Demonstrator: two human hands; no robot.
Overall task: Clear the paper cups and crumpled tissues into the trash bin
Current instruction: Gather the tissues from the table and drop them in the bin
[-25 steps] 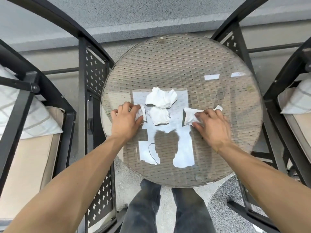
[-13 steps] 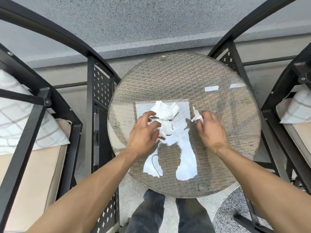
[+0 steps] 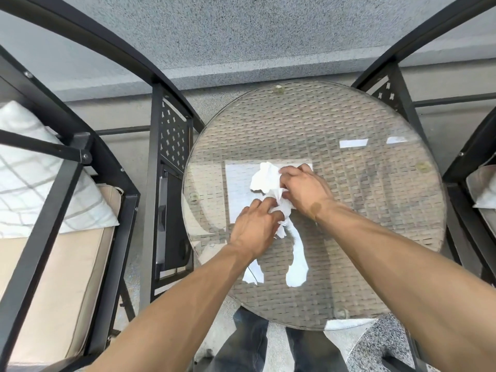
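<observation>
- The round table (image 3: 362,124) is showing a glossy glass top, throwing back bright reflections, over a rough woven wicker surface.
- The crumpled tissues (image 3: 265,178) are looking like thin, matt white paper, wrinkled and soft.
- The chair frames (image 3: 158,146) are appearing as matt black metal, one panel pierced with small cut-outs.
- The seat cushion (image 3: 53,277) is showing smooth beige cloth.
- The pillow (image 3: 35,183) is lying in white cloth with faint grey checks.
- The floor (image 3: 241,36) is looking rough, speckled grey.
</observation>
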